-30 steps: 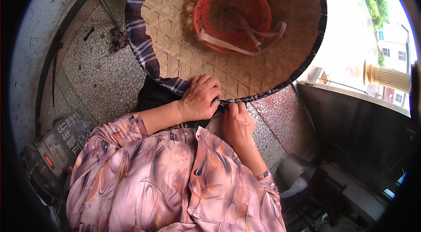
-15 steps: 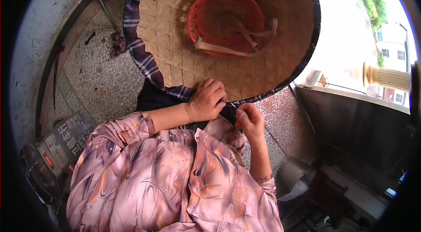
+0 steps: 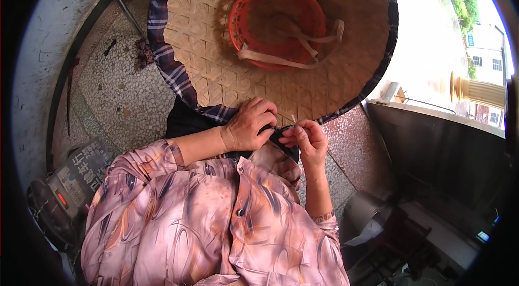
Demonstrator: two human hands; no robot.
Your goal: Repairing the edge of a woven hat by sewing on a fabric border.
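A wide woven bamboo hat (image 3: 194,32) lies inside up before me, its rim bound in dark plaid cloth (image 3: 175,72). In its middle sit a red round crown lining (image 3: 259,21) and a pale fabric strap (image 3: 275,60). My left hand (image 3: 251,124) is closed on the near brim, thumb below and fingers over the woven inside. Just right of it, my right hand (image 3: 306,137) pinches at the cloth edge. A thin pale needle-like sliver (image 3: 293,119) stands up at its fingertips; its lower part is hidden.
Speckled stone floor (image 3: 116,78) lies at the left, beside a pale wall and a metal rod (image 3: 119,0). A dark panel (image 3: 432,145) stands at the right, near a grey rounded metal object (image 3: 365,210). A boxy object with a printed face (image 3: 81,172) is at lower left.
My right hand has turned, with its fingers now closer to the brim and my left hand. The thin sliver now points upward. The left hand keeps its grip; the hat has barely shifted.
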